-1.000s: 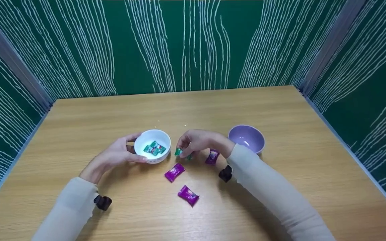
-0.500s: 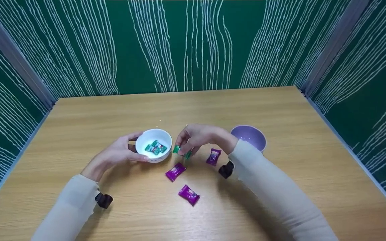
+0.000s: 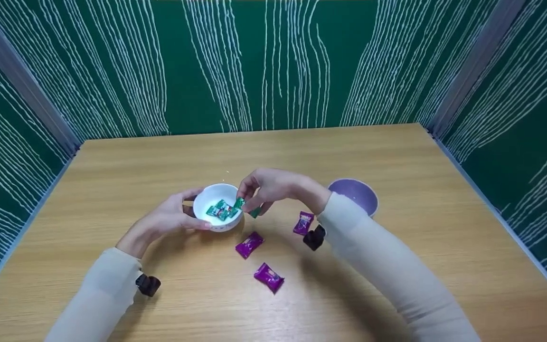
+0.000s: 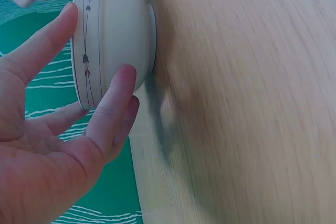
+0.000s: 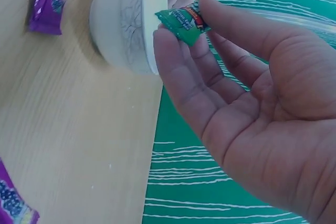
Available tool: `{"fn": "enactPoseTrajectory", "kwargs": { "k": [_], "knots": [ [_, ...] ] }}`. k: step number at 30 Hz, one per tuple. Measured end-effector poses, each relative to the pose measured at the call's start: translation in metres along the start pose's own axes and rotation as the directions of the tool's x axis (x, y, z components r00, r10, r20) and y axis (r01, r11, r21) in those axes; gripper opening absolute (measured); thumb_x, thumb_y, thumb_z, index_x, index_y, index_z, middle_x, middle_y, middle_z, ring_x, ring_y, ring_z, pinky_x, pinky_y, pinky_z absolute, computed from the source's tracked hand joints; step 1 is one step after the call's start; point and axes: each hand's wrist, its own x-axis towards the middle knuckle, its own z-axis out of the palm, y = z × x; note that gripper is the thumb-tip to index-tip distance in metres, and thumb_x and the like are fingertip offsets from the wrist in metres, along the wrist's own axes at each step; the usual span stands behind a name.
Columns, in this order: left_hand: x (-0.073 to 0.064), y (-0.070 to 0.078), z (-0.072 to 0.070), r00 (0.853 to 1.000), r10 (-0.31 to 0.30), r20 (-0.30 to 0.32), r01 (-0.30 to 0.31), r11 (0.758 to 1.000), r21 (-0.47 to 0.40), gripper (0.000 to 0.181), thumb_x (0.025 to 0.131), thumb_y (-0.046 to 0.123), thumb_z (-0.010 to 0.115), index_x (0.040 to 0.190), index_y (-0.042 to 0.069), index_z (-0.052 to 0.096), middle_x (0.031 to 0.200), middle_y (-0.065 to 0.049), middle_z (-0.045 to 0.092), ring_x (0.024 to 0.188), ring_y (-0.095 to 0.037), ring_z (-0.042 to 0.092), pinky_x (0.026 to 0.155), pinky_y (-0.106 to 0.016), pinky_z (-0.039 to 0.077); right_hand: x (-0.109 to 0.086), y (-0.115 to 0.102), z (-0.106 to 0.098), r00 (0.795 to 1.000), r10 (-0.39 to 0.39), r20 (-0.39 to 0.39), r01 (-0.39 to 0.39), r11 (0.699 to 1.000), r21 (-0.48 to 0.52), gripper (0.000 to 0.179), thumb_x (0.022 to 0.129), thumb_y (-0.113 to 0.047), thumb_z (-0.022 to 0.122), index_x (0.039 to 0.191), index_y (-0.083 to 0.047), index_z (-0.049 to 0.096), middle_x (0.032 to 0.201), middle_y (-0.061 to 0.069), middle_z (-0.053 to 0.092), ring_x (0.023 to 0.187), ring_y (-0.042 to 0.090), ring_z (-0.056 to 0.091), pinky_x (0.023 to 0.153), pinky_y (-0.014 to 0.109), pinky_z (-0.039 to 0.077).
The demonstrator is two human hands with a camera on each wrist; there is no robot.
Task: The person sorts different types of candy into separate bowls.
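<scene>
Head view: the table (image 3: 273, 154) ends at 12 o'clock in a straight edge against a green panel (image 3: 188, 104), with a broad stretch of wood between that edge and the bowls. The white bowl (image 3: 212, 194) sits left of centre, green sweets (image 3: 220, 209) on its floor; the purple bowl (image 3: 360, 191) lies at 3 o'clock from it, partly behind the right forearm. Three purple sweets (image 3: 249, 244) are spread from 3 to 5 o'clock of the white bowl, well inside the table's edges, their print too small to read. The left hand (image 3: 171, 213) grips the white bowl from 9 o'clock, thumb near the rim. Arched in from 3 o'clock, the right hand (image 3: 273, 186) pinches a green sweet (image 3: 239, 204) at the bowl's right rim. Left wrist view: dark leaf motifs and thin lines band the bowl's outer wall; fingers press its side, and part of the right hand shows at 11 o'clock. Right wrist view: thumb and fingertips pinch the green sweet by the bowl's rim, its white and reddish lettering unreadable. A purple wrapper lies at 10 o'clock; another, picturing dark berries, is cut off at 8 o'clock.
</scene>
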Motion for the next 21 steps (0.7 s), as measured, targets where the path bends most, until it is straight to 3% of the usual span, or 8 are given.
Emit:
{"fn": "enactPoseTrajectory", "kwargs": {
  "k": [6, 13, 21],
  "knots": [
    [0.000, 0.000, -0.001, 1.000, 0.001, 0.010, -0.001, 1.000, 0.010, 0.107, 0.072, 0.028, 0.093, 0.158, 0.010, 0.032, 0.149, -0.014, 0.043, 0.133, -0.037, 0.041, 0.114, -0.056, 0.033, 0.002, -0.015, -0.003, 1.000, -0.019, -0.003, 0.019, 1.000, -0.008, 0.022, 0.092, -0.009, 0.076, 0.114, -0.010, 0.070, 0.107, 0.010, 0.064, 0.096, 0.024, 0.068, 0.078, 0.033, 0.061],
    [0.000, 0.000, -0.002, 1.000, 0.009, 0.026, -0.009, 1.000, -0.002, 0.108, 0.074, 0.027, 0.093, 0.159, 0.008, 0.029, 0.152, -0.014, 0.040, 0.137, -0.037, 0.037, 0.116, -0.058, 0.028, 0.009, -0.027, -0.004, 0.999, -0.022, -0.026, 0.025, 0.989, 0.143, 0.029, 0.092, -0.015, 0.078, 0.118, -0.010, 0.068, 0.113, 0.012, 0.063, 0.103, 0.026, 0.068, 0.082, 0.035, 0.060],
    [-0.001, 0.001, -0.002, 0.999, 0.015, 0.031, -0.015, 1.000, -0.002, 0.107, 0.074, 0.026, 0.093, 0.159, 0.010, 0.030, 0.152, -0.013, 0.041, 0.136, -0.037, 0.040, 0.113, -0.055, 0.036, 0.026, -0.025, 0.006, 0.996, -0.050, -0.070, 0.065, 0.970, 0.236, 0.028, 0.091, -0.012, 0.077, 0.119, -0.010, 0.071, 0.111, 0.013, 0.067, 0.098, 0.026, 0.068, 0.081, 0.036, 0.060]
  ]
}}
